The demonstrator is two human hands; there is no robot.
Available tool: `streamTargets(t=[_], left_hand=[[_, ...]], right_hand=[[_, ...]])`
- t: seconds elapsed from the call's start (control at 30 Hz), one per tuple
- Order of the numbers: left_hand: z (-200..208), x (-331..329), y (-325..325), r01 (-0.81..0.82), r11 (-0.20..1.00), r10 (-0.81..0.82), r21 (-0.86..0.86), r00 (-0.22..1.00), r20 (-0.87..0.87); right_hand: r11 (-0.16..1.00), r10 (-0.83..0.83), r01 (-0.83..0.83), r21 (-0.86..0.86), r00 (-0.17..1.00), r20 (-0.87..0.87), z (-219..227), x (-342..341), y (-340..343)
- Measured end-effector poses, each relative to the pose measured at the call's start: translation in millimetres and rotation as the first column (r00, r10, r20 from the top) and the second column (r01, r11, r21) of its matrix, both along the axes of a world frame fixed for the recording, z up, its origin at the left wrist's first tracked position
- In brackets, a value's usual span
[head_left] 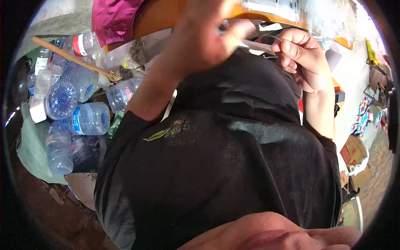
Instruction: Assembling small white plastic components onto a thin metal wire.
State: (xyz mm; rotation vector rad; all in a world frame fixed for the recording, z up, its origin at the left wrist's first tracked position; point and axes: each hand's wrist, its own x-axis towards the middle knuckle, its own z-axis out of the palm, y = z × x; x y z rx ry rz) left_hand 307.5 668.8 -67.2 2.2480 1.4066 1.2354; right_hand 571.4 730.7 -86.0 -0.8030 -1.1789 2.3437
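My right hand (303,56) is raised at the far side of my lap, its thumb and forefinger pinched together. Between them runs the end of a thin whitish strip (257,46), whose material I cannot make out. My left hand (208,39) is lifted in front of the wooden table edge and smeared by motion. Its thumb comes close to the strip's other end; whether it touches cannot be told, and its fingers are blurred. Below both hands spreads the dark cloth (233,146) of my clothing, with pale dust on it.
Several clear plastic bottles (89,118) are piled on my left, with a wooden-handled brush (71,57) across them. A magenta cloth (114,21) hangs over the orange wooden table (160,18). Clear plastic wrap (329,18) lies at the back right. Cardboard boxes (355,151) stand at right.
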Motion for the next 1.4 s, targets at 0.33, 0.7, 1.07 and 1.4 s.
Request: streamTargets(t=[0.33,0.7,1.07,1.4], left_hand=[[-24.0,38.6,-0.8,0.398,0.831,-0.042,-0.388,0.741,0.671],[-41.8,39.2,8.5,0.148,0.989,-0.133,-0.007,0.91,0.392],[-44.4,36.1,10.0,0.467,0.737,0.002,-0.488,0.721,0.693],[-35.2,22.9,19.4,0.194,0.845,0.179,-0.499,0.776,0.605]], right_hand=[[0.979,-0.124,0.112,-0.168,0.99,-0.066,-24.0,-3.4,11.0],[0.965,-0.141,0.118,-0.234,0.986,-0.084,-21.5,-1.9,7.3],[0.948,-0.139,0.099,-0.301,0.984,-0.112,-25.4,7.3,10.3],[0.943,-0.052,-0.058,-0.327,0.947,-0.316,-46.3,15.4,9.5]])
